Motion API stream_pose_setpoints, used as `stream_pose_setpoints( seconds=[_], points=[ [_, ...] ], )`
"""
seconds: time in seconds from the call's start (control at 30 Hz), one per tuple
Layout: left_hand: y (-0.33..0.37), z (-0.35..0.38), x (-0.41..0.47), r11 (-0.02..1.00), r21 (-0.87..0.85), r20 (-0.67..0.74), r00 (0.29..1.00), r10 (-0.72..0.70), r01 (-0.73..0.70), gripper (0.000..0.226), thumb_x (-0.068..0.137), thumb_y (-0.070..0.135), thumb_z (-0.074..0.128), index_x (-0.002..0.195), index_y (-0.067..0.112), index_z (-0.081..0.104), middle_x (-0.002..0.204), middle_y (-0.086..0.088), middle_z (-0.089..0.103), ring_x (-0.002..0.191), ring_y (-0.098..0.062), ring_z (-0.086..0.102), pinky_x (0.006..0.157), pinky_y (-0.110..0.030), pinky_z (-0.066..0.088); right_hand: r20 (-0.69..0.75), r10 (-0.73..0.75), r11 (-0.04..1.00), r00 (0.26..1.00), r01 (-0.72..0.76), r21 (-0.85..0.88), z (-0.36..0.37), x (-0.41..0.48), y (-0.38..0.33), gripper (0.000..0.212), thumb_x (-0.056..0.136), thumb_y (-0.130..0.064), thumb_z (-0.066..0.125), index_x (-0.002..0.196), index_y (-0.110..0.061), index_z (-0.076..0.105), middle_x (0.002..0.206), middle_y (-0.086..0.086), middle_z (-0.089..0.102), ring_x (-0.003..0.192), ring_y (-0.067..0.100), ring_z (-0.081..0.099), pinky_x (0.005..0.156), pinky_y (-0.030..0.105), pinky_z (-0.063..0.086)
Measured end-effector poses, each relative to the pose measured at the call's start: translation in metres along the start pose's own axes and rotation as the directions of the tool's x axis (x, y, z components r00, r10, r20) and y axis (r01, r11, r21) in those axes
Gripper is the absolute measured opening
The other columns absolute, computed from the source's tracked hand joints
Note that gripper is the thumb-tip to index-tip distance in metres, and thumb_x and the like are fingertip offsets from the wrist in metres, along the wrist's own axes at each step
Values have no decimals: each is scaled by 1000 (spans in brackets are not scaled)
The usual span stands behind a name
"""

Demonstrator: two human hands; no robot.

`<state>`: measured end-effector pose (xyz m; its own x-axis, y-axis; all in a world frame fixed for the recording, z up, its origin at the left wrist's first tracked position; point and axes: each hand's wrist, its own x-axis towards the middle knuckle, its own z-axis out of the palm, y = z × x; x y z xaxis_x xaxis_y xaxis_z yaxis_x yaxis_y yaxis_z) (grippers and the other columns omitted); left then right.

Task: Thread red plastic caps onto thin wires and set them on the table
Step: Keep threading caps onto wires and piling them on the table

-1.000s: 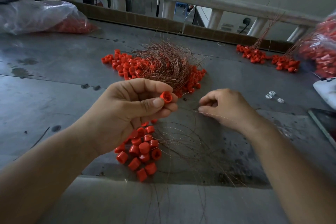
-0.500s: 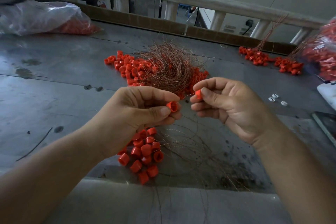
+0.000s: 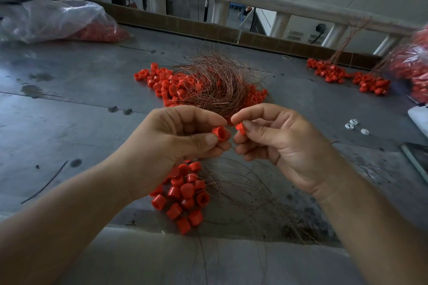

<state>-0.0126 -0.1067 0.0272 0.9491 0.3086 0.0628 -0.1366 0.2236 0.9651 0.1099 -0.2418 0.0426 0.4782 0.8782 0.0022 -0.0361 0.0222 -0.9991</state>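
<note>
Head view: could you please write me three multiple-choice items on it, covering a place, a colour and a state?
1. The copper wire bundle lies: A) atop the far cap pile; B) in a box; C) on the floor.
2. The small pieces right of the right hand are: A) red; B) white; C) green.
3. The left hand: A) lies flat; B) holds scissors; C) pinches a red cap.
Answers: A, wires sit over caps beyond the hands; B, they show pale on the grey table; C, its grip closes on the cap.
</note>
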Motion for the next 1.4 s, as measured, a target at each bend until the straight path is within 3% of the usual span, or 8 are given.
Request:
stream_pose_setpoints(
  seconds=[0.33,0.6,0.8,1.0,1.1,1.27,1.4],
  points=[
    [0,1,2,999,39,-28,1000,7,-6,22,54,10,65,73,15,75,72,-8,72,68,-16,70,61,-18,54,-15,-124,980,992,120,-156,6,-2,3,16,65,-17,62,80,-13,63,65,-5,65,63,6,62,58,18,51],
    [-1,2,2,998,59,-49,999,-5,8,21,55,8,64,73,13,75,72,-10,72,64,-14,69,56,-15,52,-39,-123,980,992,115,-161,6,-4,3,12,68,-20,60,78,-16,65,60,-1,64,54,10,62,50,19,51],
    [0,3,1,998,60,-43,999,-1,3,23,52,11,66,73,15,75,72,-8,72,67,-15,70,58,-16,53,-28,-160,966,987,151,-212,8,-4,3,19,63,-22,66,81,-16,64,60,-3,64,56,7,60,53,18,51],
    [-1,3,2,997,70,-78,997,-2,7,24,54,7,64,73,15,75,71,-10,72,64,-15,70,56,-15,52,-60,-346,813,936,267,-518,10,-4,8,22,70,-18,70,84,-33,64,75,-8,64,69,4,62,67,15,51],
    [-2,3,3,996,87,-87,996,5,3,26,53,8,65,76,15,75,69,-10,72,62,-15,69,56,-15,52,-71,-368,814,927,285,-506,12,-4,10,26,71,-8,73,85,-29,65,74,-8,67,69,4,65,66,15,52],
    [-2,5,2,993,116,-102,994,26,-14,26,49,13,66,71,23,76,67,-4,72,59,-12,68,55,-14,51,-82,-410,778,909,301,-552,16,-6,11,23,69,-9,75,85,-24,68,79,-9,69,72,4,67,67,17,53],
    [-4,5,3,992,124,-106,994,29,-16,27,53,10,65,76,19,75,69,-6,72,61,-12,69,55,-13,51,-80,-464,720,882,323,-614,17,-7,13,29,69,-9,75,93,-22,66,83,-15,66,76,1,66,68,12,52]
  ],
)
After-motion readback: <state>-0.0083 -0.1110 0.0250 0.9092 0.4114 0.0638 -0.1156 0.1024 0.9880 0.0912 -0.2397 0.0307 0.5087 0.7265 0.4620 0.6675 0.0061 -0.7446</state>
